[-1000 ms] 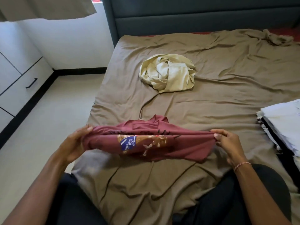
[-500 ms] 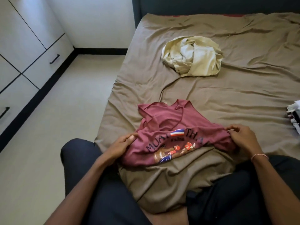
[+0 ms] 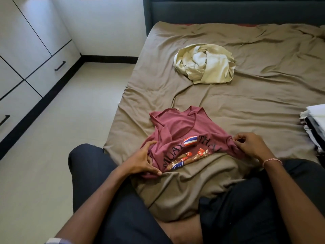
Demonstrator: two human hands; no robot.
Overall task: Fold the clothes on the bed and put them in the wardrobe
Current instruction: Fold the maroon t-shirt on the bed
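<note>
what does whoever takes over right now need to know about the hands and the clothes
Hands: left hand grips the maroon shirt at its left edge, right hand pinches its right edge.
Shirt: lying on the bed, print up, not yet folded.
Done: folded stack at the bed's right edge.
Left: fold the shirt and the crumpled cream garment, then carry all to the wardrobe.

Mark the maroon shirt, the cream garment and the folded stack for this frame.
maroon shirt [image 3: 211, 131], head view, plain fabric right of the neckline.
cream garment [image 3: 216, 67], head view, flat panel on its right side.
folded stack [image 3: 316, 118], head view, white top layer at the frame's edge.
</note>
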